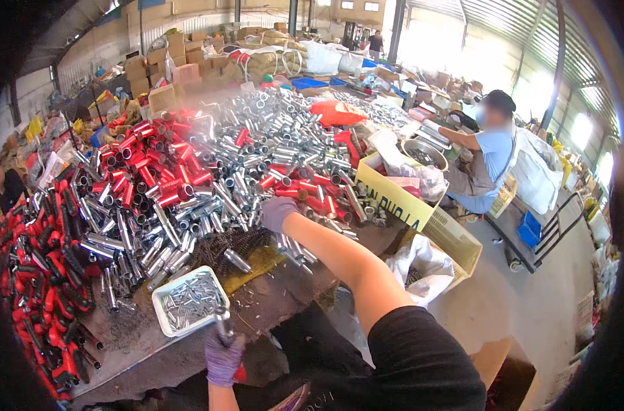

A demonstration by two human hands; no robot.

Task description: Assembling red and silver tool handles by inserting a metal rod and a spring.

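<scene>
My left hand, in a purple glove, is closed around an upright silver metal tube near the table's front edge. A bit of red shows below that fist. My right hand, also gloved in purple, reaches far across the table and rests on the heap of silver metal tubes; whether it grips one I cannot tell. A white rectangular tray holding small silver pins sits just above my left hand. A dark pile of springs lies between the tray and my right hand.
Red-capped tubes mix into the heap. Red and black handles pile along the left edge. A yellow cardboard box and a cream plastic crate stand at the right. A seated person in blue works at another table.
</scene>
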